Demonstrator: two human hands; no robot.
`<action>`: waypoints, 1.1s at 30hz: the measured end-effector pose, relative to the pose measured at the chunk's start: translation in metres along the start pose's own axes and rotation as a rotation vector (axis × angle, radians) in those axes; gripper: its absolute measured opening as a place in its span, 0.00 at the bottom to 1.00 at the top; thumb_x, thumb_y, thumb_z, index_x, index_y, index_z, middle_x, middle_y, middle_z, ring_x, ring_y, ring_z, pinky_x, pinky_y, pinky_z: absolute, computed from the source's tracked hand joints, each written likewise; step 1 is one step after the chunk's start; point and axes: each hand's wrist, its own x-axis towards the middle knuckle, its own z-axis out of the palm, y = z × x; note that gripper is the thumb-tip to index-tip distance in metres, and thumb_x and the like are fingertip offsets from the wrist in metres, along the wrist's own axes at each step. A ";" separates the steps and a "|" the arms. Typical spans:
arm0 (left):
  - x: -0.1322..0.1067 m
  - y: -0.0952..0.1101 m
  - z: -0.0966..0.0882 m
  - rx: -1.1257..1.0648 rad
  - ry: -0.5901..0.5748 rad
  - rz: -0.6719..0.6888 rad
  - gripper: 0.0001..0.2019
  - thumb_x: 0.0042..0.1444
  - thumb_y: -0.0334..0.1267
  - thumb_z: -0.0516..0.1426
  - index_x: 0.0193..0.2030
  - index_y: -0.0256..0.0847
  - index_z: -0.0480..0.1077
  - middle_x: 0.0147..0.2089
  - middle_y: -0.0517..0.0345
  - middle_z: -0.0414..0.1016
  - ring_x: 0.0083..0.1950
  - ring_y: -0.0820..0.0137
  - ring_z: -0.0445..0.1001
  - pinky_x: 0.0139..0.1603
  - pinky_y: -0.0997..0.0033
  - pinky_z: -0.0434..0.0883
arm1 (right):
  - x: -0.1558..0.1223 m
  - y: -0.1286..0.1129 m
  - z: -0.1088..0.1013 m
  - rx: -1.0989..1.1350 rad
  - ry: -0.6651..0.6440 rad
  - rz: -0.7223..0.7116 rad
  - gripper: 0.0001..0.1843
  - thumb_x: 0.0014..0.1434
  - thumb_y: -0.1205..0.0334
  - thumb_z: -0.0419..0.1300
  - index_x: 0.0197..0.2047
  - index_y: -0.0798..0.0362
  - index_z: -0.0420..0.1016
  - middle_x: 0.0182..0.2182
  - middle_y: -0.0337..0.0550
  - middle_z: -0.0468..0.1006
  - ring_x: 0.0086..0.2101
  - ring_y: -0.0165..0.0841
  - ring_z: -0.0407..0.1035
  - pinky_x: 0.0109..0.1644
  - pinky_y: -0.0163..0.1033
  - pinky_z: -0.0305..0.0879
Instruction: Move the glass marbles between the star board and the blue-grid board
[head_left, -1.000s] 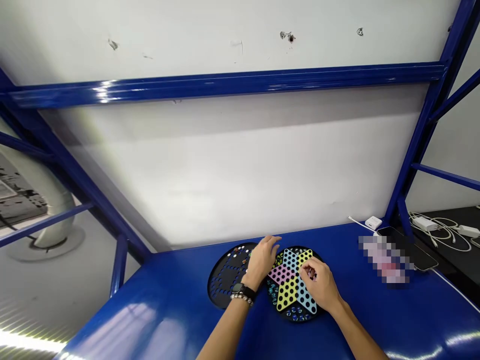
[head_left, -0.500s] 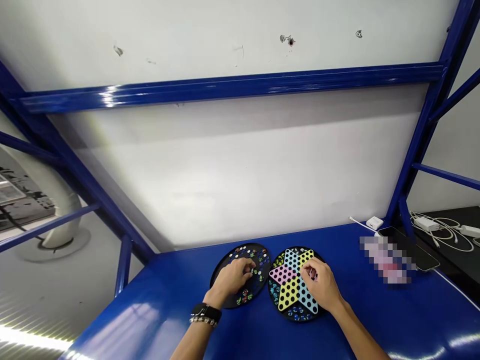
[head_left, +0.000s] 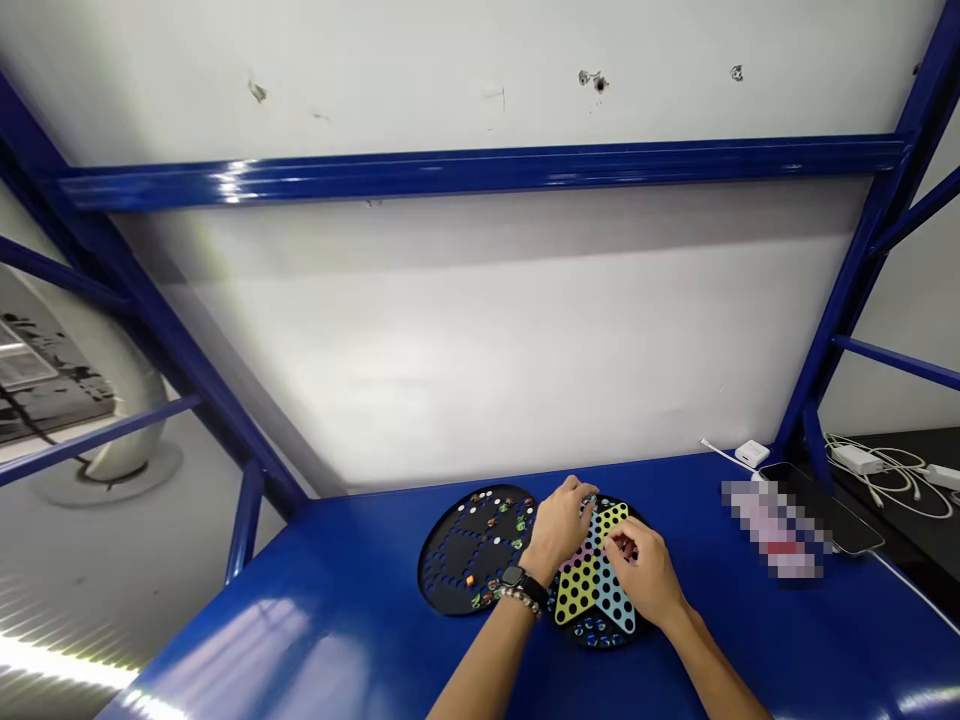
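A round Chinese checkers board (head_left: 577,590), with a star of yellow, blue and pink points full of black holes, lies on the table. My left hand (head_left: 559,525) is over its far left part, fingers bent together toward the rim; what they hold, if anything, is hidden. Over the star's right side, my right hand (head_left: 646,570) curls with thumb and fingertips together, its contents not visible. Glass marbles (head_left: 596,630) lie in the board's near rim pocket. To the left is a black round board (head_left: 450,560) with scattered marbles, white pieces and a small orange cube (head_left: 470,580).
The blue table (head_left: 360,590) meets a white wall behind. A blue metal frame (head_left: 480,170) surrounds the work area. At the right lie a phone (head_left: 832,515), a blurred pinkish packet (head_left: 765,520), a white charger (head_left: 752,453) and tangled cables (head_left: 900,470).
My left hand has moved right, from over the black round board to the far left part of the star board. The orange cube now shows. My right hand stays nearly in place.
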 end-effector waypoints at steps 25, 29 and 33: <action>-0.061 -0.130 -0.017 0.006 0.039 -0.394 0.12 0.65 0.38 0.49 0.45 0.43 0.74 0.49 0.52 0.77 0.50 0.63 0.77 0.49 0.67 0.73 | -0.002 -0.007 -0.002 0.026 -0.006 0.017 0.14 0.65 0.58 0.54 0.28 0.49 0.71 0.28 0.40 0.76 0.28 0.32 0.69 0.33 0.35 0.65; -0.050 -0.122 -0.018 0.014 0.088 -0.409 0.19 0.69 0.41 0.43 0.56 0.41 0.71 0.55 0.49 0.75 0.52 0.61 0.76 0.50 0.66 0.72 | -0.003 -0.005 0.000 0.020 -0.015 0.018 0.14 0.66 0.57 0.54 0.29 0.49 0.72 0.28 0.40 0.76 0.28 0.33 0.68 0.33 0.35 0.65; -0.032 -0.120 -0.012 0.027 0.029 -0.392 0.17 0.67 0.40 0.48 0.55 0.42 0.73 0.53 0.48 0.76 0.51 0.59 0.78 0.45 0.65 0.72 | -0.002 -0.004 0.001 0.010 -0.011 0.017 0.15 0.66 0.56 0.55 0.28 0.49 0.71 0.28 0.40 0.75 0.27 0.32 0.68 0.32 0.35 0.65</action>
